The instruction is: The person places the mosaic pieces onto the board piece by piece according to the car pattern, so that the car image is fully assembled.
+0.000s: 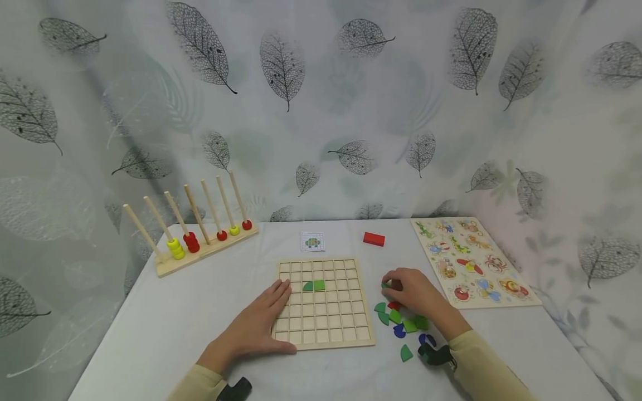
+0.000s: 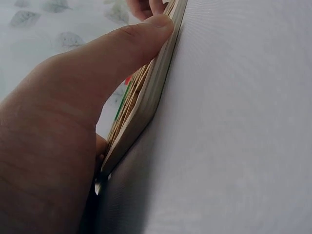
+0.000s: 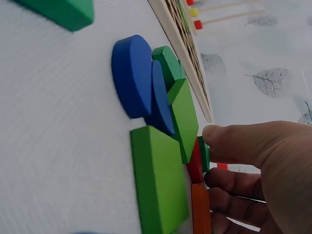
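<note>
My left hand (image 1: pixel 258 320) rests with its fingers on the left edge of a wooden grid board (image 1: pixel 367 328); its thumb (image 2: pixel 141 41) lies against the near edge. Two pieces sit side by side in the grid, a dark green quarter-circle block (image 1: pixel 308 286) and a light green square block (image 1: pixel 319 285). To the right of the board, my right hand (image 1: pixel 413 289) pinches a small dark green block (image 1: pixel 385 285) between thumb and fingers, which partly hide it. Just below that hand lie loose green square blocks (image 3: pixel 158 180), blue rounded blocks (image 3: pixel 131 75) and a red block (image 1: pixel 394 306).
Behind the board are a picture card (image 1: pixel 313 241) and red blocks (image 1: pixel 374 239). A peg stand (image 1: pixel 205 248) with red and yellow beads is at the back left. An animal puzzle board (image 1: pixel 473 262) lies at the right. One green quarter-circle block (image 1: pixel 406 353) lies nearer the front.
</note>
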Demonstrator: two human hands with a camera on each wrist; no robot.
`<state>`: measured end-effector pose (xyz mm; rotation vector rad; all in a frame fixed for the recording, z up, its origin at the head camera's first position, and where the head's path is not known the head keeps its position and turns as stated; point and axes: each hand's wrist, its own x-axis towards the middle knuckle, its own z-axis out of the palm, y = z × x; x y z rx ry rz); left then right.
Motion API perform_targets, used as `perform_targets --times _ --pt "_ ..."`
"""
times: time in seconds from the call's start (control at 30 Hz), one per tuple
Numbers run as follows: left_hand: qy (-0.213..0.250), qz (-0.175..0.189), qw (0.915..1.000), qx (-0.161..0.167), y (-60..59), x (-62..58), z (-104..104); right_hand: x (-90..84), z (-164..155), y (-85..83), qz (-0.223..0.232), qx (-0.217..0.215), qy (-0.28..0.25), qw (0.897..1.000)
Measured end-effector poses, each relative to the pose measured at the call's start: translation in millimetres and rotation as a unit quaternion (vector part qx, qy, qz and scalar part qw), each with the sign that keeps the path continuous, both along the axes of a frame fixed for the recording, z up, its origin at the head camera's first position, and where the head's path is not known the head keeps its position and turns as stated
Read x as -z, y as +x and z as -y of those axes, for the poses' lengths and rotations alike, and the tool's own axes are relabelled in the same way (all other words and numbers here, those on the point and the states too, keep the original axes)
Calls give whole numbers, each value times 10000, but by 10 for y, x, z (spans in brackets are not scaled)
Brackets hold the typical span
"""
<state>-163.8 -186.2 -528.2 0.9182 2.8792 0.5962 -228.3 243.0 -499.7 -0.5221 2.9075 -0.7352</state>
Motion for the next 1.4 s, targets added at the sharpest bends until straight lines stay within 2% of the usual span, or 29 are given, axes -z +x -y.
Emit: perform_targets --times 0.2,0.57,0.7,0.83,1.13,1.4 --pt "38 -173 9998 50 10 13 0 -19 -16 10 97 110 -164 9998" --pt "-41 -985 9946 318 25 100 75 -30 21 7 211 138 -179 9995" --pt "-155 -1160 9925 342 25 115 78 -41 22 13 185 117 -163 9996" --pt "-155 -1048 9939 302 31 106 73 -40 25 7 172 93 -132 9997" --pt "46 -421 9991 101 29 60 67 -87 58 9 -39 96 -378 9992" --pt "172 -428 9989 72 20 53 70 -192 181 -20 -574 -111 -656 9961"
